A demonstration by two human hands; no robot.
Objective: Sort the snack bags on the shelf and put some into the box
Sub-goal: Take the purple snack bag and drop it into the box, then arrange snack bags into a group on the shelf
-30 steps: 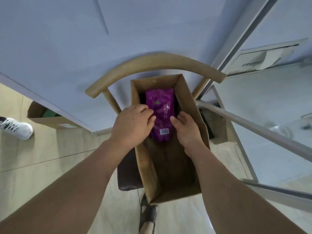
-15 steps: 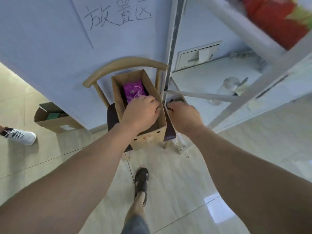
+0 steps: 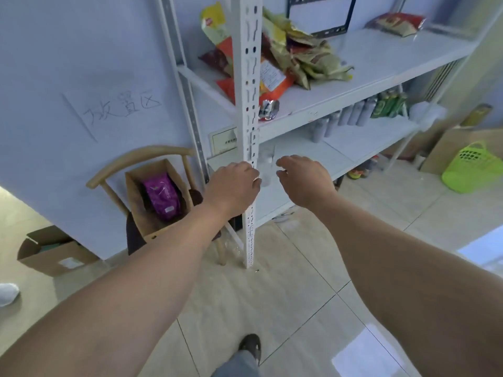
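While both of your hands hang out in front of you holding nothing, the work sits above and to either side of them. Your left hand is loosely curled with no bag in its grip, level with the white upright post of the shelf; your right hand is just to its right, fingers relaxed and slightly spread, its grip likewise free. Up and beyond both grips, on the upper shelf board, lies the heap of snack bags, yellow, green, orange and dark red, overlapping in a loose pile, with one more red bag farther right on the same board. Down and to the left of your left grip, the cardboard box stands on a chair, and a purple bag already lies inside it. Expect these bags to be light, crinkly and puffed with air, with slick film that slides under flat fingers. Their contents are probably brittle, so do not squeeze the belly. Take each by the crimped top seam or a corner, pinching firmly, or cradle it from both edges. Because the heap overlaps, lifting one from beneath may drag its neighbours toward the shelf lip; start with the topmost bag.
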